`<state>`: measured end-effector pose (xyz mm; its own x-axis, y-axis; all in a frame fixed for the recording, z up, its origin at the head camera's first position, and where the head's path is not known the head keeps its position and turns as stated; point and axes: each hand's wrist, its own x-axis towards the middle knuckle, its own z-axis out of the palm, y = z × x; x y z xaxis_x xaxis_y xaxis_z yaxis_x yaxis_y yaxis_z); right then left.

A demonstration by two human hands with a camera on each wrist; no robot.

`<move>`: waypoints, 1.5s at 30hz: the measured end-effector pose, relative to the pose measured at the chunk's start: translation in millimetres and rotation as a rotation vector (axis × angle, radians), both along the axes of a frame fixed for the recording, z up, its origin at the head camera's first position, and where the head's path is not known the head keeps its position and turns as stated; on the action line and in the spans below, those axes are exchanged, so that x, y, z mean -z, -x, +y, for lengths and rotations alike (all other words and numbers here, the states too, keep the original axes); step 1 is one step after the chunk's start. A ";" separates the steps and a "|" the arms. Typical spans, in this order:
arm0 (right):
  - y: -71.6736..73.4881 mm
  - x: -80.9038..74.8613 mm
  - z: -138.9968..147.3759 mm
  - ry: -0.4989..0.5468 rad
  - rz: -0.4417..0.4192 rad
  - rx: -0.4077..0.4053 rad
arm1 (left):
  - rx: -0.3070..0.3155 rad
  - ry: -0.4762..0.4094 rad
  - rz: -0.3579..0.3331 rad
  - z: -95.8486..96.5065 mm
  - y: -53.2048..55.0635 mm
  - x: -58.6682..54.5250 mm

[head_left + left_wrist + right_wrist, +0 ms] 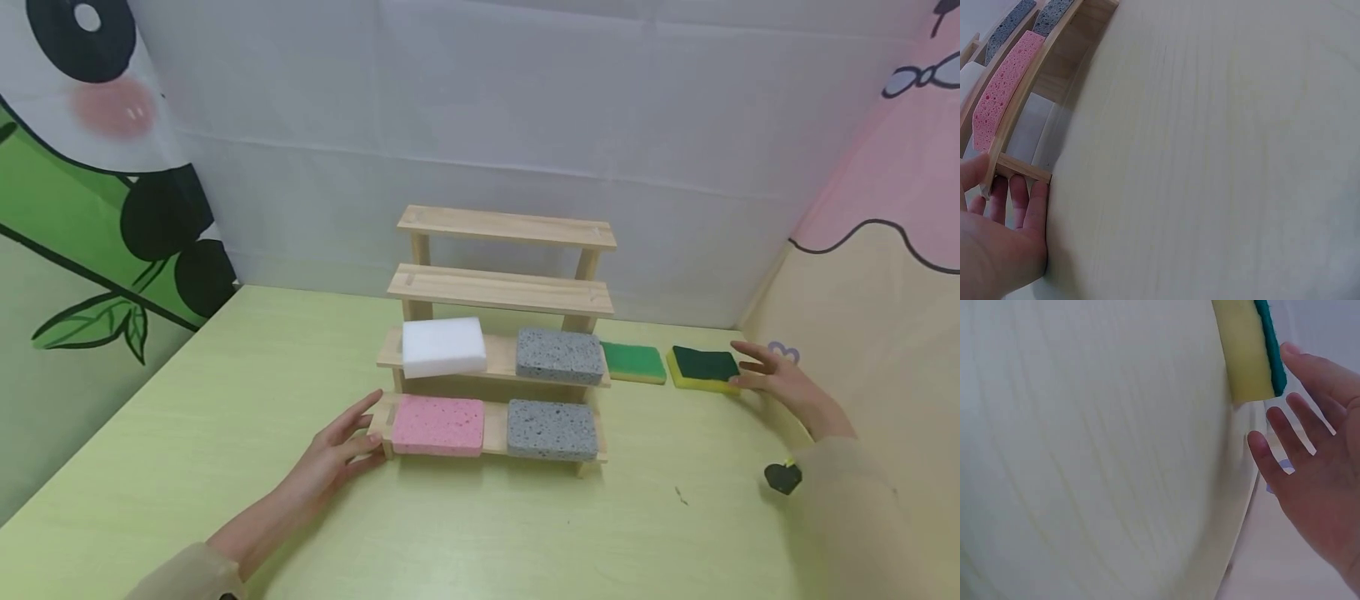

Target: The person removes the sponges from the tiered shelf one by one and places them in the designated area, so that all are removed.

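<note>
A wooden step rack [498,287] with several tiers stands on the table. My left hand [330,454] holds the left end of its lowest step, fingers by the leg [1022,167]. On that step lie a pink sponge [438,426] and a grey speckled sponge [552,430]. The step above bears a white sponge [443,347] and another grey sponge [558,355]. Over at the right, my right hand [787,385] is spread beside the right end of a yellow sponge with a dark green scouring layer [1249,353]. Its fingers are extended around that end without gripping it.
A green-topped sponge [634,363] lies between the rack and the dark green one, partly hidden by the rack. The upper two steps carry nothing. A small black object [783,477] is near the right sleeve. Printed cloth walls [487,100] enclose the table.
</note>
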<state>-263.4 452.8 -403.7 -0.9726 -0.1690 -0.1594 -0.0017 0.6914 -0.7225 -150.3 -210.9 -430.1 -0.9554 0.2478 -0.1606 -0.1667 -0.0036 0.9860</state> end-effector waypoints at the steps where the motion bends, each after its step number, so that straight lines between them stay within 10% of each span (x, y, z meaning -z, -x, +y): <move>1: 0.0 -2.1 -0.2 0.009 0.009 -0.005 | -0.001 0.001 -0.002 0.2 -0.2 -0.1; 25: 20.9 -79.6 -66.7 -0.008 0.295 -0.012 | -0.002 0.002 0.001 0.7 -0.2 -2.2; 45: -0.2 -138.4 -183.0 -0.069 0.527 -0.163 | 0.004 0.013 0.017 0.4 -0.2 -0.7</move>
<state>-263.2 269.8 -265.3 -0.8861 -0.3299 0.3255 -0.4612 0.6976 -0.5484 -150.1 -210.6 -429.3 -0.9570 0.2495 -0.1478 -0.1502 0.0095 0.9886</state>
